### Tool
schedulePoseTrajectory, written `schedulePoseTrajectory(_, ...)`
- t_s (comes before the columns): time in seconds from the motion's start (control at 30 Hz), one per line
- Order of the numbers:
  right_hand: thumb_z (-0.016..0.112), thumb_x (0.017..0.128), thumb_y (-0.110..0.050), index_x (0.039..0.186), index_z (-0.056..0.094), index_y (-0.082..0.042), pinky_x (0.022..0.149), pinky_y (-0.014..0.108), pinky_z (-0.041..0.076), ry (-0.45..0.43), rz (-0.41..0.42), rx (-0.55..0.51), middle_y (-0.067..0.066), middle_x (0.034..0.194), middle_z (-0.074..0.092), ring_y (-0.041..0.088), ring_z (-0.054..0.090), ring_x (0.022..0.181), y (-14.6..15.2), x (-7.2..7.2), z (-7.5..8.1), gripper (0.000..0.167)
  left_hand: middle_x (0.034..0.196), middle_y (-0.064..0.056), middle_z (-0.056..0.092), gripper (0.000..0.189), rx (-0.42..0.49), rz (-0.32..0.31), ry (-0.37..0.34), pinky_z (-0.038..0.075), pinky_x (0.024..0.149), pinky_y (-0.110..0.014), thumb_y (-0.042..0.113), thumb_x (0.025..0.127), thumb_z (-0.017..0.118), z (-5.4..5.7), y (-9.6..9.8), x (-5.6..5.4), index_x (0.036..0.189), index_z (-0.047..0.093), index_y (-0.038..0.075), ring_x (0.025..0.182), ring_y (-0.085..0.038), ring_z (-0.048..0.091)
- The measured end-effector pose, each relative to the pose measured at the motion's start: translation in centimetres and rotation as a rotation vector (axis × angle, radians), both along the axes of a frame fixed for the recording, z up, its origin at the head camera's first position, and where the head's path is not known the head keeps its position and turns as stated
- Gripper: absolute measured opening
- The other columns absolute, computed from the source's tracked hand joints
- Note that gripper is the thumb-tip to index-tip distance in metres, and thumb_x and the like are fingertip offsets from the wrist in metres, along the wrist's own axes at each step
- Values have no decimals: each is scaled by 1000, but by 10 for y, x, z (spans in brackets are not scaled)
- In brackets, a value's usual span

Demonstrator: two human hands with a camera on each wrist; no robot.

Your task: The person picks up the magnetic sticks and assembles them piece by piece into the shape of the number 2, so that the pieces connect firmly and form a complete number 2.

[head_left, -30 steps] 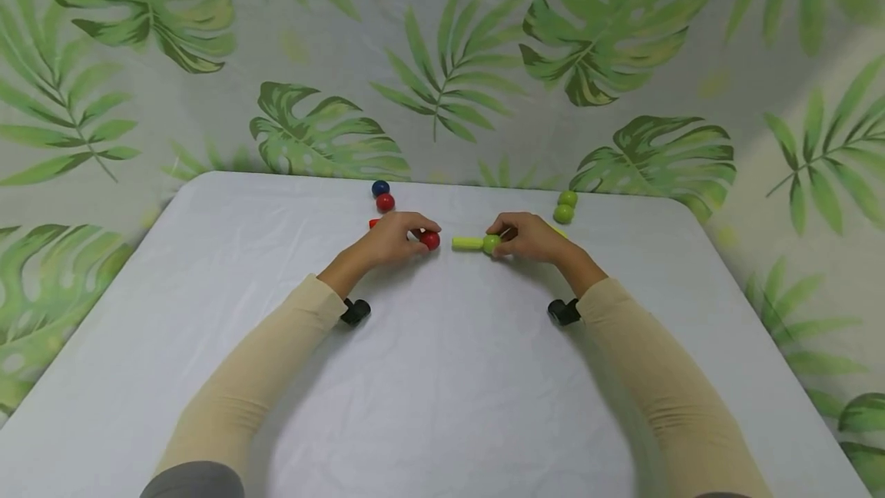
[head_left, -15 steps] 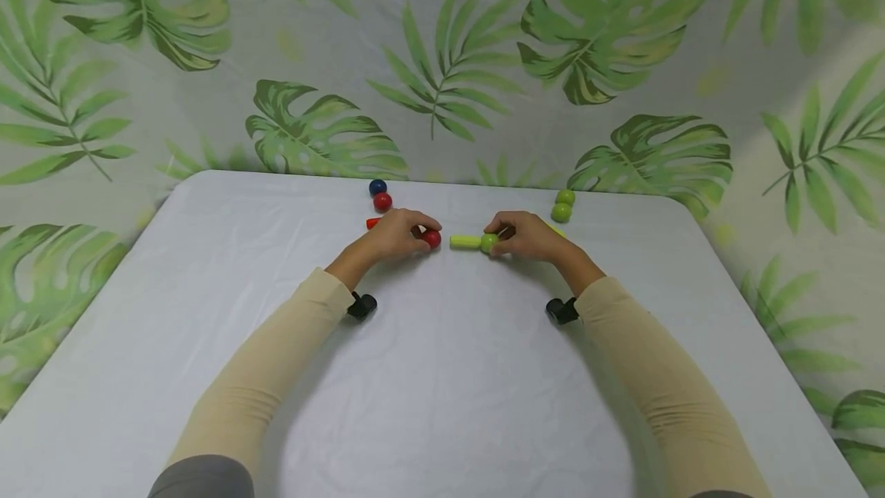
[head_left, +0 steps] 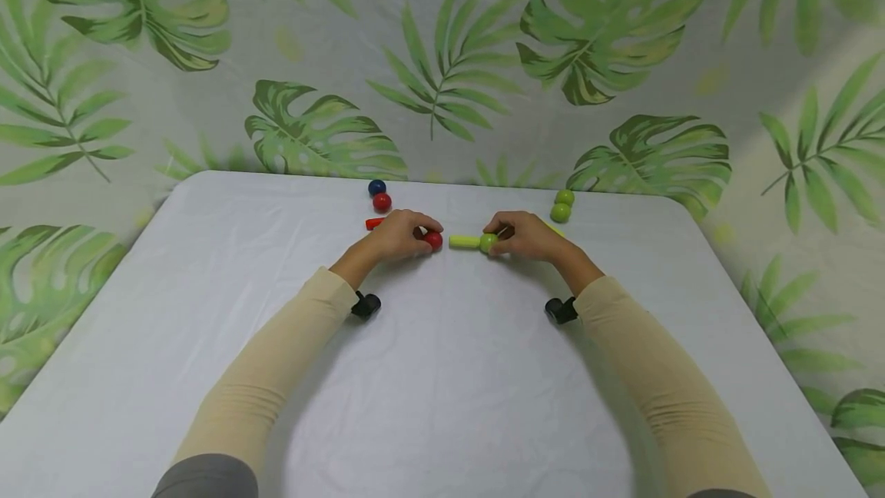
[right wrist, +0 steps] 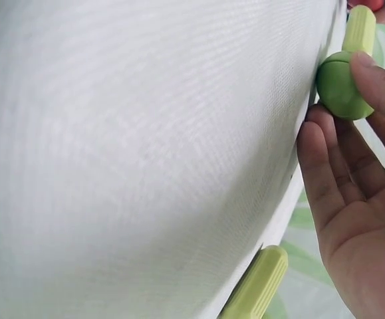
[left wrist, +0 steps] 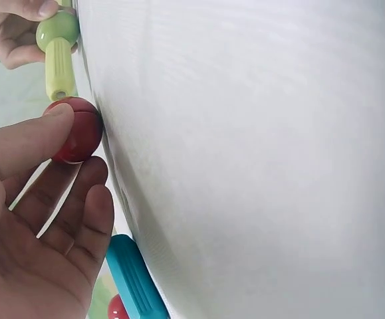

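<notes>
My left hand [head_left: 401, 235] pinches a red ball [head_left: 433, 240] between thumb and fingers, low over the white table. Facing it, my right hand [head_left: 527, 237] pinches a green ball [head_left: 488, 243]. A ridged yellow-green stick [head_left: 464, 241] sticks out from the green ball toward the red one. In the left wrist view the stick's holed end [left wrist: 60, 92] lies right at the red ball [left wrist: 84, 133]. The right wrist view shows my thumb on the green ball [right wrist: 342, 86], with the stick [right wrist: 360, 30] beyond it.
Behind my left hand lie a blue ball [head_left: 376, 187], a red ball [head_left: 382, 202] and a red stick [head_left: 374, 224]. A blue stick [left wrist: 136, 276] shows below that hand. Beyond my right hand are two green balls [head_left: 561, 212] and another yellow-green stick [right wrist: 255, 286].
My left hand has shifted slightly right with the red ball, nearer the stick's end. My right hand, with the green ball and stick, stays almost in place.
</notes>
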State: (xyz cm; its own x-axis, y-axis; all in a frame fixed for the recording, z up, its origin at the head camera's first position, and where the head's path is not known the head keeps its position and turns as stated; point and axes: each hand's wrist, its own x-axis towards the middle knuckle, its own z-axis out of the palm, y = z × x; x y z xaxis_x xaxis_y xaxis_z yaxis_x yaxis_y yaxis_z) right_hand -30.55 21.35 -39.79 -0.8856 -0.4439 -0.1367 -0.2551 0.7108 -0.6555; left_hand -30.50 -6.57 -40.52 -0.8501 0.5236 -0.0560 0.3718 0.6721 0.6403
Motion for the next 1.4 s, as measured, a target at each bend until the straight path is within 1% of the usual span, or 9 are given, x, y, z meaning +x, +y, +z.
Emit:
schedulePoseTrajectory(0.23,77,85,-13,115,66,-7,96,42,53,1,-5,-4,13,120,68,28,65,112,1,-2,-1,32,123,-10,69,37,-5,-8,9,51,94,-37,15,90,72,-1,3,-1,127,69,16,108,-24,60)
schedulePoseTrajectory(0.4,77,85,-14,116,66,-7,96,42,53,2,2,-3,14,120,68,28,64,112,0,-1,-1,34,125,-9,68,38,-4,-11,-4,51,97,-39,16,90,71,0,7,-1,128,67,16,110,-25,60)
schedulePoseTrajectory(0.6,77,85,-13,116,66,-7,98,43,52,4,3,-6,14,120,68,29,64,112,0,-2,0,33,123,-9,69,38,3,-12,-15,51,95,-37,16,91,71,1,10,-1,128,67,15,109,-24,60)
schedulePoseTrajectory(0.87,77,85,-13,115,66,-7,96,42,53,6,6,-14,14,119,68,29,65,111,1,-1,-1,33,124,-9,68,38,0,-7,-20,51,96,-38,16,91,71,1,11,-1,129,67,15,109,-25,59)
schedulePoseTrajectory(1.07,77,85,-14,115,65,-7,96,42,53,1,-2,-8,14,119,68,29,64,112,0,0,-1,33,129,-7,67,39,7,-20,-44,50,96,-36,19,92,69,0,9,-2,131,66,15,112,-23,58)
schedulePoseTrajectory(1.23,77,85,-13,115,66,-6,96,42,53,0,-5,-13,14,118,68,29,65,111,1,0,-1,33,128,-7,68,38,22,-28,-50,50,92,-33,20,92,70,0,9,-4,130,67,15,111,-22,57)
schedulePoseTrajectory(1.4,77,85,-13,115,66,-6,96,42,53,13,2,-7,14,118,68,28,64,110,0,-1,-1,33,129,-8,67,37,7,-13,-42,50,90,-32,19,92,70,1,11,-4,129,68,16,110,-22,57)
